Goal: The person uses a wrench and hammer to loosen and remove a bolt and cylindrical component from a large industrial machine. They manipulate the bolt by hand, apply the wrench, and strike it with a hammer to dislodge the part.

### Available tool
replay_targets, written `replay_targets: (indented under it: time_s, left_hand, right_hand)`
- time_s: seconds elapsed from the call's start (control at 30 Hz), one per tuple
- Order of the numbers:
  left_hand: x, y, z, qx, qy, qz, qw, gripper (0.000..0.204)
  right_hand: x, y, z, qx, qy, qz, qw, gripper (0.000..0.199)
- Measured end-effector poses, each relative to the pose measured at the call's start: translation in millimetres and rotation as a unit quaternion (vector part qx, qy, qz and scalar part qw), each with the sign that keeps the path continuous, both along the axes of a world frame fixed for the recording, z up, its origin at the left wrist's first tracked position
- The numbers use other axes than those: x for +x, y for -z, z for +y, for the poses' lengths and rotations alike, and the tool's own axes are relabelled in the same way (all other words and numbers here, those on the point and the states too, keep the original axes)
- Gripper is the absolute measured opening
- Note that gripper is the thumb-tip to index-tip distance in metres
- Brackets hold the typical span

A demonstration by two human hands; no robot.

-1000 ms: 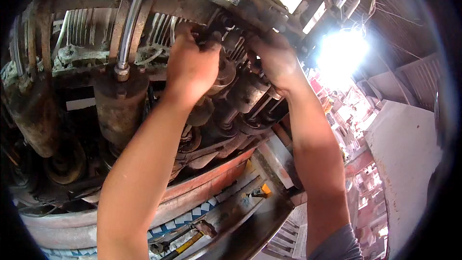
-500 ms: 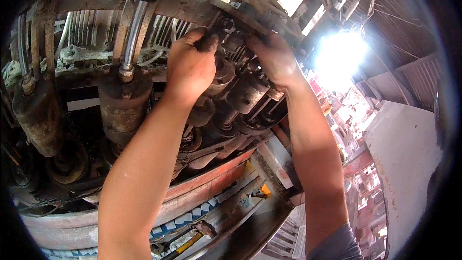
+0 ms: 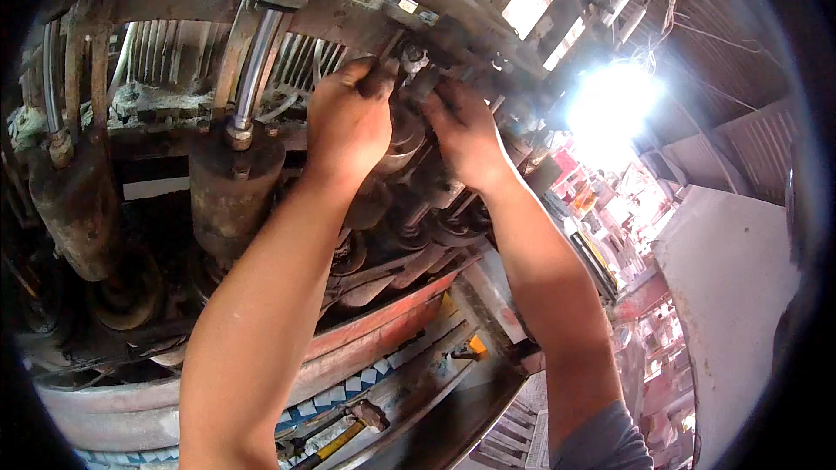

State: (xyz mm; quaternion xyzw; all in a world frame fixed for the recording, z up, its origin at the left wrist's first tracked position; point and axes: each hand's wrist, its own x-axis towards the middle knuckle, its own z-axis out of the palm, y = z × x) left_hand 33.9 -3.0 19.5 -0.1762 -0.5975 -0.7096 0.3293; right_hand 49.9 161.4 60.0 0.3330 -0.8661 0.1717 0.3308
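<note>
Both arms reach up to a row of greasy machine heads. My left hand is closed, its dirty thumb and fingers curled at a dark upright part under the frame; what lies in them is hidden. Close beside it, my right hand has its fingers closed around a small dark, round piece, whose kind I cannot make out. Just above sits a pale, shiny fitting. Below the hands hang dark metal cylinders. To the left, a grimy cylinder hangs from a shiny piston rod.
A worn red-and-grey rim curves under the machine. Below it, a hammer and a yellow-handled tool lie on a ledge. A bright lamp glares at the right, near a pale panel. Beams cross overhead.
My right hand has moved left and slightly down, closer to my left hand, with the small dark piece in its fingers. The left hand stays nearly in place. The view has shifted slightly.
</note>
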Motion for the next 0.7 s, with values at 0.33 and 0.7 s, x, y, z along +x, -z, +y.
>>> replay_targets:
  time_s: [0.33,0.7]
  left_hand:
    - [-8,8,2,0.086,0.099,-0.049,0.990,0.026]
    - [-4,4,4,0.057,0.073,-0.054,0.994,0.028]
  right_hand:
    - [46,-37,-29,0.065,0.078,-0.115,0.988,0.027]
    - [32,-52,-17,-0.007,0.151,-0.069,0.986,0.037]
